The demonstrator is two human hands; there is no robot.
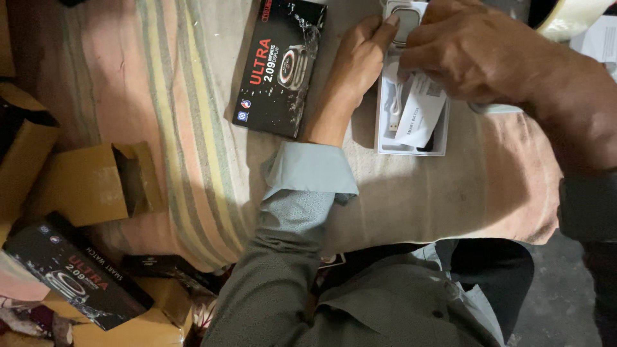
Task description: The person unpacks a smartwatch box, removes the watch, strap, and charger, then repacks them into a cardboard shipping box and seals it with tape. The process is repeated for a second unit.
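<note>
A black flat box lid (281, 67) lies beside an open white tray (411, 138); another black box (74, 273) and a brown carton (90, 183) sit lower left.

My left hand (360, 61) lies flat, palm down, fingers straight and close together, pointing up and to the right toward the far edge of the bed. Its wrist is straight, and the forearm runs back down toward my chest with the shirt cuff folded back. My right hand (472, 51) comes in from the right, knuckles up, fingers curled downward in a loose pinch, just beside my left fingertips (389, 22). My right forearm is bare.
</note>
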